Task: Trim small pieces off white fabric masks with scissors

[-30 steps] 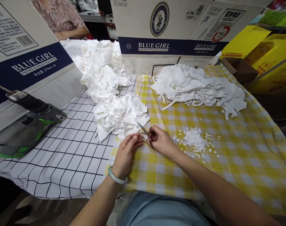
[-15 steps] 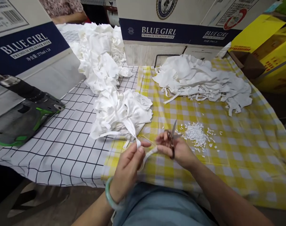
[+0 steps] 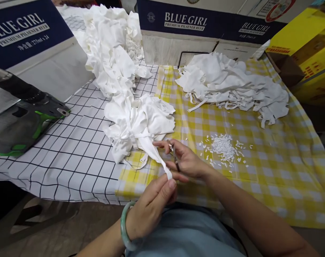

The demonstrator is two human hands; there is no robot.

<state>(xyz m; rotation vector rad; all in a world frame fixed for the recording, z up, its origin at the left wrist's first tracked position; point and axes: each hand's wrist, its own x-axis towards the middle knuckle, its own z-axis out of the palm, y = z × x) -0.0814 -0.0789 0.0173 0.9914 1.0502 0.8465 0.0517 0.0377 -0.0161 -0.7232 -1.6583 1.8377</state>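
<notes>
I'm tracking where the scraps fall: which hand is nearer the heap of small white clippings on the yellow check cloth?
Right. The right hand, holding scissors, lies just left of the clippings; the left hand, pinching a white strip, sits farther, nearer the body.

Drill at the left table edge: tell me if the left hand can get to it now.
Probably yes: the grid cloth between left hand and drill lies bare, but that hand pinches a fabric strip and must drop it first.
</notes>
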